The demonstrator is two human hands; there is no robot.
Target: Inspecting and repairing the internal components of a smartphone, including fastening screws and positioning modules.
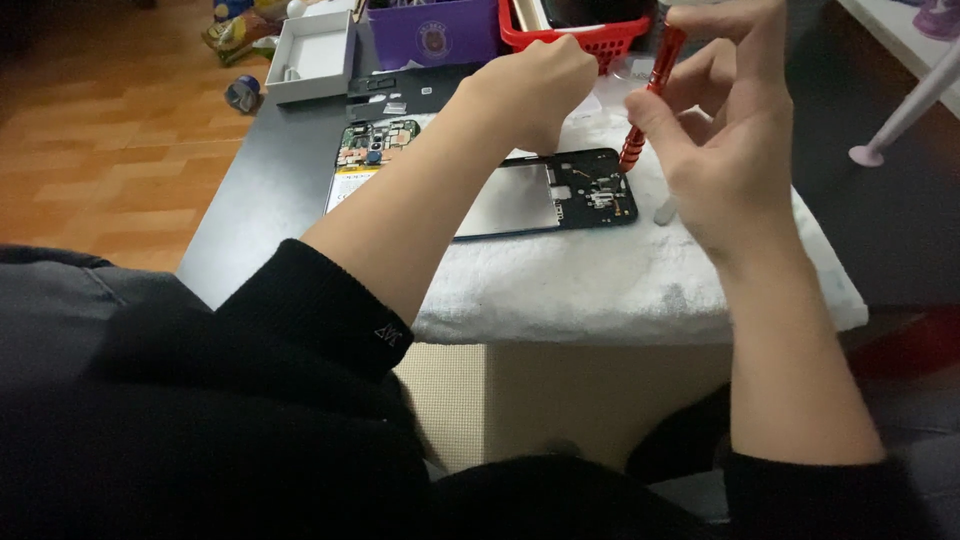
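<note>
black sleeves [310, 310] nearest; right hand [725, 150] pinching red screwdriver [652, 95] over phone frame [560, 195], left hand [535, 85] curled shut, contents unseen. tip could slip, gouging exposed parts.

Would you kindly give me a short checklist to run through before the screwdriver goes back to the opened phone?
1. Right hand grips the red screwdriver: ok.
2. Screwdriver tip on a screw: not ok; it hangs beside the phone frame.
3. Phone frame lies flat on the white towel: ok.
4. Left hand steadies the frame: cannot tell; it is a closed fist above it.
5. Loose screws accounted for: cannot tell, too small.
6. Circuit-board half lies apart from the frame: ok.
</note>
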